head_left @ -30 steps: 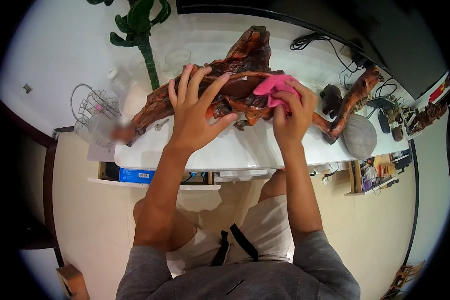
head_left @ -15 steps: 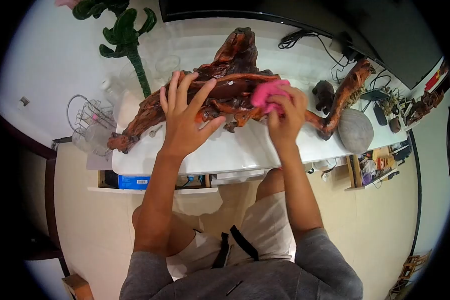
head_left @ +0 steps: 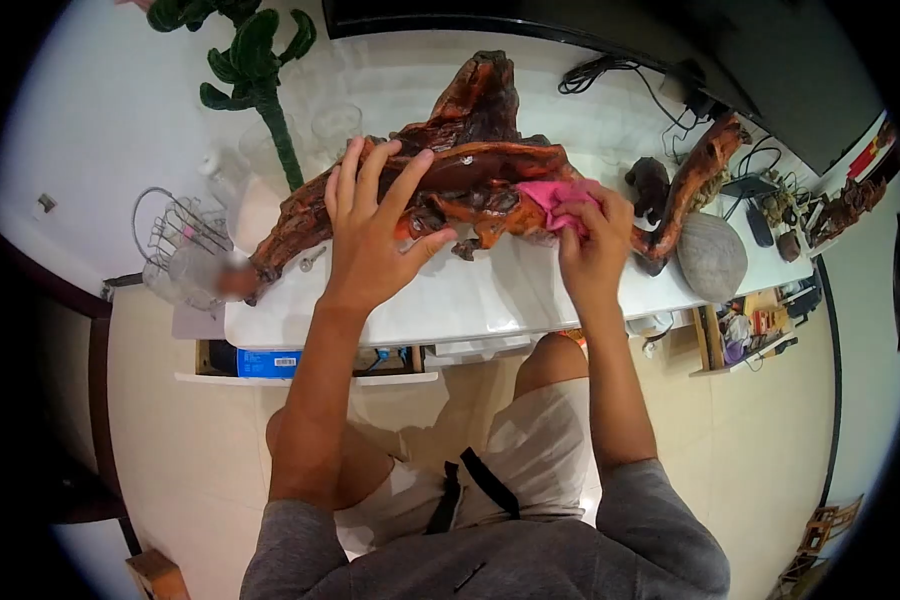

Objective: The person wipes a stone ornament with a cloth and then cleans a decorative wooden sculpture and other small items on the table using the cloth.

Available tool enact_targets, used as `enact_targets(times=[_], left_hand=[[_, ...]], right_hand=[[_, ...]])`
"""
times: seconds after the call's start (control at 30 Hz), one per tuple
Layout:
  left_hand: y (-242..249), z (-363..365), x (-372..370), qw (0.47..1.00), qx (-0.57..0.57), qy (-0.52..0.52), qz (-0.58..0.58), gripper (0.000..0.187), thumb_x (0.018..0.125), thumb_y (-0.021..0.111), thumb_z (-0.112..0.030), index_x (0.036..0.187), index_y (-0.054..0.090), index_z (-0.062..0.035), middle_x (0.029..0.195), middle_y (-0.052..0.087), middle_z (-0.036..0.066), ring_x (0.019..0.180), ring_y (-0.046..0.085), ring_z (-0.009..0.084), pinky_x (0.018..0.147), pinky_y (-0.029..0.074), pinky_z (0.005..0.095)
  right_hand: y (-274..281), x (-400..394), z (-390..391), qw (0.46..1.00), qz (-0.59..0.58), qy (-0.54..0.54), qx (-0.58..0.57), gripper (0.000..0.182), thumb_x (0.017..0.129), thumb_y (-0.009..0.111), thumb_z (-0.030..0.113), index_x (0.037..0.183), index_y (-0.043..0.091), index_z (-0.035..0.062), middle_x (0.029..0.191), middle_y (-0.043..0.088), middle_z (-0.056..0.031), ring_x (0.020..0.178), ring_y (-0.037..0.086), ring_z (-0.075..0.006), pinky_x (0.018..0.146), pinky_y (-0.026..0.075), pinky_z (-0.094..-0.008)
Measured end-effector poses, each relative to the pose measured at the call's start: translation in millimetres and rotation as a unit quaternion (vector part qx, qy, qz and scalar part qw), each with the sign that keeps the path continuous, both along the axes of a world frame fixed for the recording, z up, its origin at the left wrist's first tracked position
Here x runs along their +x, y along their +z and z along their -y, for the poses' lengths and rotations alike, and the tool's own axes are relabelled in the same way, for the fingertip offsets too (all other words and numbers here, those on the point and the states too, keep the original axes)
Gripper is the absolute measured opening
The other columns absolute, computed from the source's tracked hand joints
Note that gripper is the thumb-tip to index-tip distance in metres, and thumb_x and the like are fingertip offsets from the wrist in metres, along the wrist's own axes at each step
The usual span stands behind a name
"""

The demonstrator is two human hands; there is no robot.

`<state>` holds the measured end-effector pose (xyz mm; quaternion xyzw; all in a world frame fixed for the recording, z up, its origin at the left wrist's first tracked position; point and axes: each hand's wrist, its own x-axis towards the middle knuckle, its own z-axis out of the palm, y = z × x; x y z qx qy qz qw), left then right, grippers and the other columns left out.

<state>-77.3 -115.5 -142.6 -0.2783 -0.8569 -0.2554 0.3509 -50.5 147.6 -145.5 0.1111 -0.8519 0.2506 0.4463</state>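
A long, glossy red-brown driftwood carving (head_left: 485,165) lies across the white cabinet top (head_left: 450,295), with a tall stump rising at its back. My left hand (head_left: 370,230) rests on its left half, fingers spread and nothing held. In my right hand (head_left: 595,240) is a bunched pink cloth (head_left: 552,200), pressed against the carving's right-hand part. The fingers close round the cloth and hide some of it. Beyond that hand, the carving's right branch (head_left: 705,170) bends upward next to a round grey stone (head_left: 712,258).
A dark animal figurine (head_left: 648,188) stands behind the right branch. At the left are a green artificial plant (head_left: 275,110) and a wire rack with glasses (head_left: 185,245). A black television (head_left: 610,30) spans the back. Open drawers (head_left: 755,335) jut from the front, one holding a blue box (head_left: 268,363).
My right hand has slid a little to the right and down along the carving with the pink cloth. My left hand stays in nearly the same place.
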Motion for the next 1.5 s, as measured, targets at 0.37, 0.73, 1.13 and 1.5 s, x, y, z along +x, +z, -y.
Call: enact_targets(times=[0.37, 0.73, 1.13, 1.5], left_hand=[[2.6, -4.6, -0.2, 1.000, 0.017, 0.012, 0.008, 0.080, 0.078, 0.077, -0.044, 0.146, 0.045, -0.0170, 0.148, 0.041, 0.012, 0.145, 0.027, 0.0379, 0.116, 0.013, 0.0611], [6.8, -19.3, 4.7, 0.999, 0.006, -0.021, 0.027, 0.079, 0.079, 0.073, -0.021, 0.148, 0.036, -0.0085, 0.148, 0.044, 0.014, 0.143, 0.034, 0.0337, 0.119, 0.009, 0.0578], [9.5, -16.6, 4.2, 0.999, 0.013, -0.025, 0.045, 0.079, 0.080, 0.074, -0.023, 0.148, 0.036, -0.0097, 0.144, 0.047, 0.013, 0.139, 0.037, 0.0315, 0.119, 0.011, 0.0559], [10.2, -19.9, 4.6, 0.999, 0.007, -0.014, 0.035, 0.076, 0.077, 0.075, -0.022, 0.145, 0.041, -0.0119, 0.144, 0.047, 0.010, 0.139, 0.038, 0.0307, 0.119, 0.012, 0.0562]], right_hand=[[1.4, -8.9, 2.6, 0.998, -0.007, 0.046, -0.037, 0.027, 0.068, 0.064, -0.007, 0.091, 0.070, 0.0076, 0.116, 0.062, -0.0128, 0.110, 0.054, -0.0349, 0.099, 0.042, -0.0433], [22.8, -12.4, 23.2, 0.994, -0.054, 0.090, -0.013, 0.030, 0.064, 0.065, -0.007, 0.090, 0.070, 0.0078, 0.115, 0.063, -0.0111, 0.111, 0.054, -0.0348, 0.096, 0.042, -0.0434], [1.2, 13.7, 42.3, 0.986, -0.040, 0.122, -0.106, 0.025, 0.066, 0.062, -0.003, 0.088, 0.070, 0.0064, 0.111, 0.063, -0.0118, 0.107, 0.054, -0.0335, 0.097, 0.041, -0.0432], [-38.6, 38.0, 20.6, 0.992, -0.128, -0.018, 0.000, 0.027, 0.061, 0.073, 0.000, 0.085, 0.070, 0.0119, 0.110, 0.061, -0.0095, 0.104, 0.054, -0.0330, 0.090, 0.042, -0.0441]])
